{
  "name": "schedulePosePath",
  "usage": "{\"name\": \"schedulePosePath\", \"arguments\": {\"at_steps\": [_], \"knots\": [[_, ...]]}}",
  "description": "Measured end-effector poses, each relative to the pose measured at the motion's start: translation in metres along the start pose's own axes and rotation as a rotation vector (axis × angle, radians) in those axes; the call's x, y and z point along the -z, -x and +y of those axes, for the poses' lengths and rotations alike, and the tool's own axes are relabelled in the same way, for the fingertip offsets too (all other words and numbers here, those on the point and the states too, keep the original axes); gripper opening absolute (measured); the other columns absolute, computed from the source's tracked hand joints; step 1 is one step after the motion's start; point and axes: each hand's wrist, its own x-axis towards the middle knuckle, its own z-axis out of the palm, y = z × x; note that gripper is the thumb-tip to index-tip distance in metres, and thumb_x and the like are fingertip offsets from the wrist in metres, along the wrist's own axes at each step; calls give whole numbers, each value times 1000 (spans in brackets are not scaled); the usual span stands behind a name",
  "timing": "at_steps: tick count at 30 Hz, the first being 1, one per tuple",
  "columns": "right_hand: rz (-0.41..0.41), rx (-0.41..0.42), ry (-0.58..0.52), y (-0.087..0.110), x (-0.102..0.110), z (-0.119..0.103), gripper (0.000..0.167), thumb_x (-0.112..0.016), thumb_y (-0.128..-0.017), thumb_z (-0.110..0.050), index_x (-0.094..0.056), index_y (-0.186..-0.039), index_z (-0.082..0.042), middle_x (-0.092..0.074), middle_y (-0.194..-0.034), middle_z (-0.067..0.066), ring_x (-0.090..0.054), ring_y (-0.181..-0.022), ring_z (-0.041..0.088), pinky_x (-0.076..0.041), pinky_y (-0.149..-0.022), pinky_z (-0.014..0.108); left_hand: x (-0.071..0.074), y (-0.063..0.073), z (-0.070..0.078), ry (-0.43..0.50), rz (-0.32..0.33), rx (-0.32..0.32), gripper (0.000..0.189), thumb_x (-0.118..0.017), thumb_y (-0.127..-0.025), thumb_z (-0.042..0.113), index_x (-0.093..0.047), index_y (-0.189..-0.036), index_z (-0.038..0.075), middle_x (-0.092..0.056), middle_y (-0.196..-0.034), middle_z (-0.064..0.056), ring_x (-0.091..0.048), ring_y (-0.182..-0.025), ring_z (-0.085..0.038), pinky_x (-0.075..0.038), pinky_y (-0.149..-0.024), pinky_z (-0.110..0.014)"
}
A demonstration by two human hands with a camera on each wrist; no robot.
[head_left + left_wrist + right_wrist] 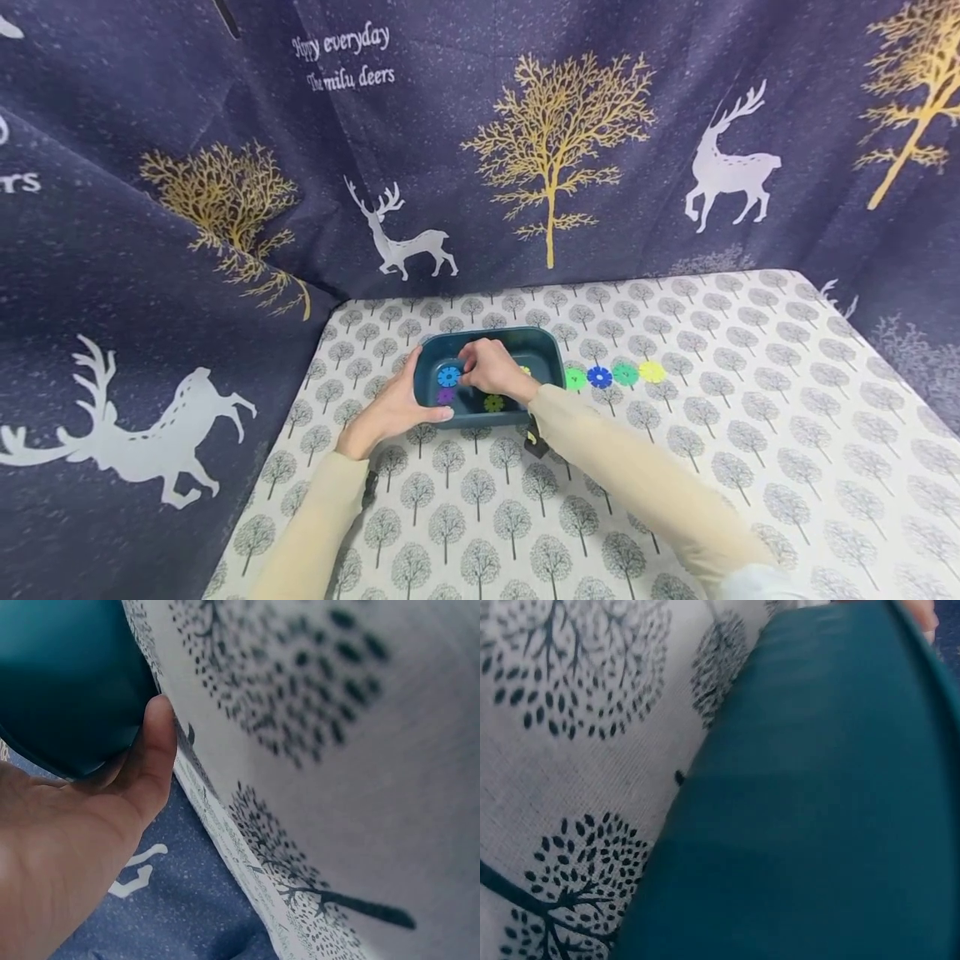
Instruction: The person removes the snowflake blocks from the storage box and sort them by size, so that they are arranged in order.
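Note:
A teal plastic tub (487, 419) stands on the tree-print cloth. My left hand (397, 408) grips its left end, the thumb along the near side and the fingers around the far left; in the left wrist view the thumb (160, 727) presses the tub's outer wall. Inside the tub, my right hand (495, 368) pinches the edge of a blue snowflake disc (448, 377), its fingertips partly hidden. Below that disc lies a purple one (446, 397), and a yellow-green disc (494, 402) is nearer the front. The right wrist view shows mostly the tub's outer wall (802, 795).
Right of the tub, a row of discs lies on the cloth: light green (576, 379), dark blue (599, 377), green (626, 374) and yellow (652, 372). A small yellow piece (525, 370) shows past the right wrist. A dark curtain (420, 150) hangs behind the table.

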Motion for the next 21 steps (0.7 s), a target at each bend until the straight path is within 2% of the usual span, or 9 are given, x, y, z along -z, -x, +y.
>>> {"name": "schedulePosePath", "arguments": {"at_steps": [5, 12, 15, 17, 19, 21], "knots": [[-25, -6, 72, -7, -3, 0, 42, -86, -94, -11, -74, -134, -3, -82, -113, 12, -76, -113, 29, -62, -106, 43, 1, -3, 2, 7, -5, -12, 138, -92, -86, 48, 6, -177, 14, -16, -182, -28, -26, -165, -54, -29, -131, -73], [-95, 54, 145, -21, -6, -4, 53, -84, -96, -11, -67, -146, -4, -72, -142, 16, -67, -135, 32, -57, -116, 46, 5, -3, 1, 15, 0, -15, 138, -92, -86, 48, 6, -177, 14, -15, -182, -27, -24, -165, -54, -27, -132, -73], [-105, 97, 204, -40, -21, 19, 55, -85, -96, -14, -67, -147, -6, -70, -144, 13, -67, -135, 30, -57, -115, 45, 4, -3, 0, 15, -3, -12, 138, -92, -85, 49, 6, -177, 14, -16, -182, -28, -24, -166, -54, -27, -132, -72], [-114, 117, 232, -44, -24, 23, 55, -86, -95, -15, -68, -146, -8, -71, -140, 12, -67, -132, 28, -58, -113, 43, 3, -2, 0, 1, -4, -11, 139, -92, -85, 50, 6, -177, 14, -16, -181, -29, -24, -165, -54, -27, -132, -72], [-130, 129, 262, -45, -25, 24, 55, -86, -95, -15, -68, -147, -9, -71, -135, 12, -67, -128, 28, -58, -111, 44, 1, -2, 0, -7, -4, -6, 139, -92, -85, 49, 6, -177, 13, -16, -181, -29, -24, -165, -54, -27, -132, -72], [-170, 120, 276, -34, -17, 8, 56, -84, -96, -13, -66, -149, -7, -69, -134, 15, -66, -126, 31, -58, -110, 47, 0, -2, -1, -16, -3, -6, 139, -92, -85, 49, 5, -177, 13, -17, -181, -30, -25, -165, -55, -28, -132, -73]]}}
